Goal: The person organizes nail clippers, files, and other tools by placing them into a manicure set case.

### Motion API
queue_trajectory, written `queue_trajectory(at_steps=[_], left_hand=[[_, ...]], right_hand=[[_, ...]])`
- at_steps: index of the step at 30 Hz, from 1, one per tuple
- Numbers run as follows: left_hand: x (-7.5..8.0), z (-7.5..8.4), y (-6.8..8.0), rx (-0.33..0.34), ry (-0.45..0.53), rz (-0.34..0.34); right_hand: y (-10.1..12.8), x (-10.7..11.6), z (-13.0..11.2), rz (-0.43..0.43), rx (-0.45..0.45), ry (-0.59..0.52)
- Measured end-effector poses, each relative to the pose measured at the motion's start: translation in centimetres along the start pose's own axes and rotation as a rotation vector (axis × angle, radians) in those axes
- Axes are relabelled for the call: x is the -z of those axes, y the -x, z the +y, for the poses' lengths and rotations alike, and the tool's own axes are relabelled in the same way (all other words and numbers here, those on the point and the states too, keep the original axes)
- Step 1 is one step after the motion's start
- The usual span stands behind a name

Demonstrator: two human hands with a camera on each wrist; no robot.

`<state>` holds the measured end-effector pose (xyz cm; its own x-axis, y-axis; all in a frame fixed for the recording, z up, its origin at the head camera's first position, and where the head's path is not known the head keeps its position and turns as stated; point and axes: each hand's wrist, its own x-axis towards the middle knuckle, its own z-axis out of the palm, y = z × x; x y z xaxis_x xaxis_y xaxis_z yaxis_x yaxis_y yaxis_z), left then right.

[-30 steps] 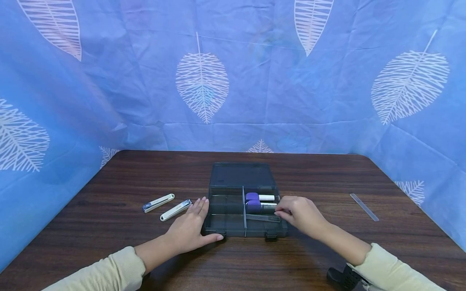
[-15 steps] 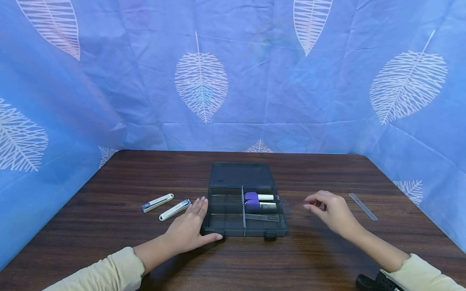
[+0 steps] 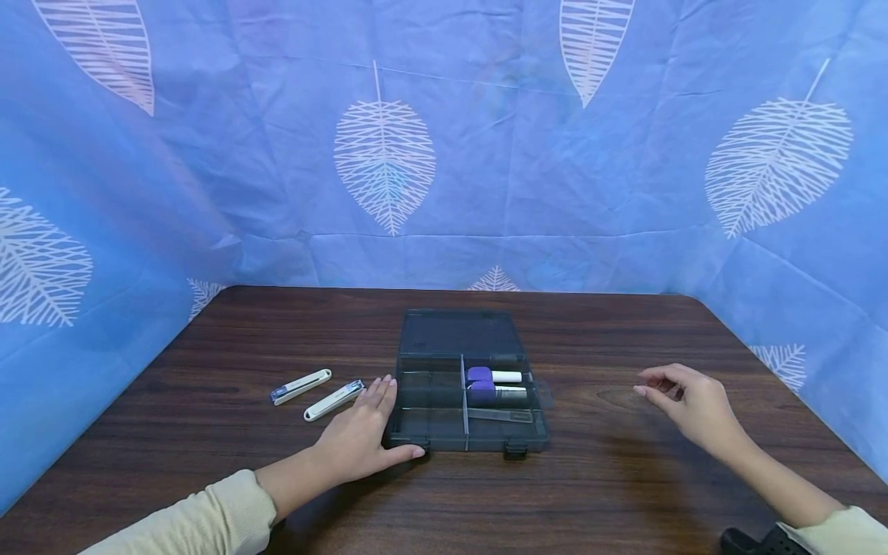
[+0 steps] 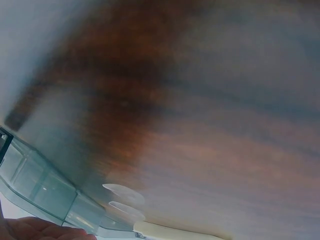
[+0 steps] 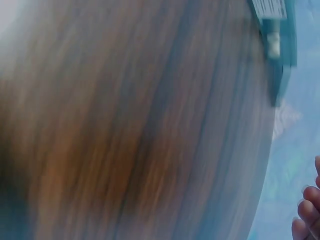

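Observation:
A dark see-through plastic box point(image 3: 428, 424) lies with its lid point(image 3: 458, 331) folded back. My left hand point(image 3: 357, 439) rests against its left side, fingers straight and thumb at the front edge. In the right-hand compartment are two purple-ended items, one with a white end point(image 3: 506, 377) and one with a silvery end point(image 3: 509, 391), plus a thin flat strip point(image 3: 499, 415). Right of the box, my right hand point(image 3: 694, 405) is over the table, fingers loosely bent, with nothing visible in them. It covers the spot where a clear strip lay.
Two pale nail clippers, a farther one point(image 3: 301, 387) and a nearer one point(image 3: 334, 401), lie left of the box, the nearer reaching my left fingers. Latches point(image 3: 516, 449) stick out at the box's front. A blue leaf-print cloth point(image 3: 486, 154) hangs around the brown table point(image 3: 590, 501).
My right hand has left the box's right side, where its fingers touched the edge, and moved right over the clear strip, now hidden. The left hand and the box stay put.

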<state>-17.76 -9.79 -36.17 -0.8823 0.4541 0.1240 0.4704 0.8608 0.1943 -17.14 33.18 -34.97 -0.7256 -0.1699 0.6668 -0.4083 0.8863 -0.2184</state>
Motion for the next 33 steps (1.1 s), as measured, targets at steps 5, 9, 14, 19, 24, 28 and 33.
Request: queue_trajectory(at_steps=[5, 9, 14, 19, 24, 28, 33], left_hand=[[0.1, 0.0, 0.0, 0.007, 0.001, -0.004], [0.2, 0.0, 0.0, 0.013, 0.003, -0.011], [0.2, 0.0, 0.0, 0.012, 0.009, -0.020], [0.2, 0.0, 0.0, 0.006, 0.009, -0.009], [0.2, 0.0, 0.0, 0.008, 0.004, -0.008], [0.2, 0.0, 0.0, 0.008, 0.005, -0.008], [0.2, 0.1, 0.1, 0.006, 0.014, -0.008]], right_hand=[[0.4, 1.0, 2.1, -0.017, -0.082, 0.021], [0.8, 1.3, 3.9, -0.034, -0.160, 0.043], [1.3, 1.8, 5.4, -0.101, -0.282, 0.077], [1.6, 2.2, 6.4, -0.192, -0.361, 0.106], [1.7, 2.4, 7.4, -0.332, -0.468, 0.096], [1.9, 2.5, 7.9, -0.422, -0.536, 0.084], [2.0, 2.5, 8.4, -0.445, -0.565, 0.091]])
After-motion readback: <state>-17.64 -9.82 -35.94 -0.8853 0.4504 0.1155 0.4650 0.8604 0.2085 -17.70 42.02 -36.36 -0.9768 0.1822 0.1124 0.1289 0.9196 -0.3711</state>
